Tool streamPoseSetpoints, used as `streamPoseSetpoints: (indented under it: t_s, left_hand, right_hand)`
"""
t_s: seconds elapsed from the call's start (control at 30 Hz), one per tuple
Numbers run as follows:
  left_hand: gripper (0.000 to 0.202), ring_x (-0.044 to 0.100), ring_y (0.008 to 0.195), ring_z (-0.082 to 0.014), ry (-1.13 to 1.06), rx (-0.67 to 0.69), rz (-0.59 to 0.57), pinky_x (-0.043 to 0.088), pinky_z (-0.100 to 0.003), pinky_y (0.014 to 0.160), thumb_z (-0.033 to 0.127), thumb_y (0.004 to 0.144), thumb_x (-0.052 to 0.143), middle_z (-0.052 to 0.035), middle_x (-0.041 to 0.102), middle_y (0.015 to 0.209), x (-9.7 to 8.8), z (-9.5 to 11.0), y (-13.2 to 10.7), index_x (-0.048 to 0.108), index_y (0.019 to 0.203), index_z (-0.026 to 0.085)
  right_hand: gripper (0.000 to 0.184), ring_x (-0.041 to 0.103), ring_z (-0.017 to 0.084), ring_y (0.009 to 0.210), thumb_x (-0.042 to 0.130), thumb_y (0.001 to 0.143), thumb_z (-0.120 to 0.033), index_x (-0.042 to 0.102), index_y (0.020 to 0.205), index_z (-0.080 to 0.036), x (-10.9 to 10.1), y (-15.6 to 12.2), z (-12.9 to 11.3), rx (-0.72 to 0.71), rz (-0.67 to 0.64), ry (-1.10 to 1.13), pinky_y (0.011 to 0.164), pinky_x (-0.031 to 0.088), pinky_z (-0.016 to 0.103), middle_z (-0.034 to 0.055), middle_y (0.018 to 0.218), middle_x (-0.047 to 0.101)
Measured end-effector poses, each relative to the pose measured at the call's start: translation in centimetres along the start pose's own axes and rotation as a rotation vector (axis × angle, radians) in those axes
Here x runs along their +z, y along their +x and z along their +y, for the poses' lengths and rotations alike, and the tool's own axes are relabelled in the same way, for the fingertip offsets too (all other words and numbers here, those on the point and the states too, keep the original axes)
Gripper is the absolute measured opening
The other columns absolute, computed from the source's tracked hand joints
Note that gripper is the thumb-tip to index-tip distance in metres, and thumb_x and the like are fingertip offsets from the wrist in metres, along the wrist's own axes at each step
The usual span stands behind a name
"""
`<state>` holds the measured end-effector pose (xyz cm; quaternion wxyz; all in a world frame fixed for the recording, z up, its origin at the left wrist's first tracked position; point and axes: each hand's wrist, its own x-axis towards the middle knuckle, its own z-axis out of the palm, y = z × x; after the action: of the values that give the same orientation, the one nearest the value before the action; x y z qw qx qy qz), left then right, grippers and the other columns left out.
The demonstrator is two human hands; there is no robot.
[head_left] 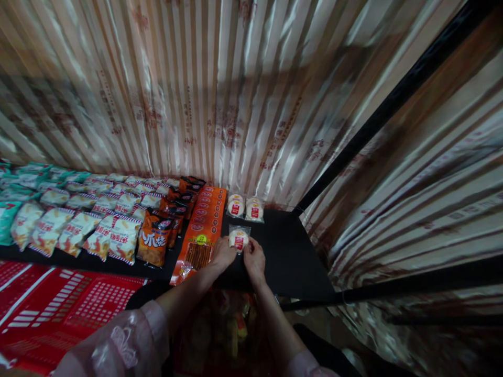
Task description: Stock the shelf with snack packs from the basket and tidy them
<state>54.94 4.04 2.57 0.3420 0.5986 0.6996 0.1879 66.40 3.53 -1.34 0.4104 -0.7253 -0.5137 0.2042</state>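
Observation:
Between my two hands is a small clear packet of round white pastry with a red label, at the black shelf's surface. My left hand has its fingers closed on the packet's left edge. From the other side, my right hand grips the lower right corner. Two similar white packets, one on the left and one on the right, lie side by side just behind. Left of my hands is a long orange snack package with brown sticks showing through its window.
Rows of white snack bags, dark orange bags and green bags fill the shelf's left side. A red basket is below. Black shelf posts and a striped curtain bound the black shelf.

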Motion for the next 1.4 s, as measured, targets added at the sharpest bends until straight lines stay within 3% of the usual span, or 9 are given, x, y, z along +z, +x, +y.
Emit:
streamPoseSetpoints:
  t_s: [0.63, 0.87, 1.0, 1.13, 1.4]
  left_hand:
    - [0.026, 0.063, 0.099, -0.0217, -0.065, -0.044, 0.023, 0.046, -0.024, 0.076, 0.018, 0.081, 0.052, -0.0119, 0.068, 0.106, -1.4, 2.0, 4.2, 0.063, 0.104, 0.014]
    - [0.028, 0.062, 0.103, -0.0227, -0.091, -0.050, 0.025, 0.046, -0.025, 0.078, 0.020, 0.082, 0.053, -0.0099, 0.068, 0.110, -2.0, 3.1, 5.1, 0.063, 0.108, 0.018]
    - [0.028, 0.062, 0.102, -0.0228, -0.097, -0.056, 0.034, 0.046, -0.026, 0.077, 0.019, 0.082, 0.053, -0.0093, 0.068, 0.110, -2.0, 3.2, 5.6, 0.063, 0.108, 0.019]
    - [0.027, 0.063, 0.099, -0.0219, -0.095, -0.063, 0.048, 0.046, -0.025, 0.076, 0.022, 0.082, 0.055, -0.0100, 0.068, 0.109, -1.9, 3.2, 6.3, 0.062, 0.108, 0.018]
    - [0.024, 0.063, 0.100, -0.0219, -0.058, -0.064, 0.056, 0.045, -0.025, 0.078, 0.022, 0.083, 0.054, -0.0106, 0.068, 0.108, -2.0, 3.4, 7.2, 0.065, 0.104, 0.017]
  right_hand:
    - [0.040, 0.062, 0.021, 0.088, 0.045, 0.075, -0.025, 0.065, 0.108, -0.013, 3.2, 5.0, -0.3, -0.018, 0.042, 0.049, 0.083, 0.047, 0.032, 0.0123, 0.101, 0.066]
    - [0.046, 0.061, 0.023, 0.097, 0.043, 0.075, -0.023, 0.061, 0.115, -0.008, 4.0, 6.3, -0.9, -0.055, 0.043, 0.029, 0.089, 0.045, 0.033, 0.0153, 0.107, 0.064]
    - [0.047, 0.061, 0.025, 0.098, 0.042, 0.075, -0.022, 0.059, 0.116, -0.005, 4.4, 7.0, -1.1, -0.041, 0.036, 0.039, 0.091, 0.044, 0.035, 0.0177, 0.109, 0.064]
    - [0.045, 0.060, 0.023, 0.098, 0.042, 0.074, -0.021, 0.061, 0.113, -0.011, 4.8, 7.6, -1.0, -0.057, 0.048, 0.068, 0.090, 0.045, 0.035, 0.0132, 0.107, 0.066]
    - [0.044, 0.060, 0.023, 0.099, 0.043, 0.074, -0.021, 0.062, 0.112, -0.010, 5.6, 8.3, -0.9, -0.080, 0.077, 0.050, 0.091, 0.044, 0.035, 0.0140, 0.107, 0.066]
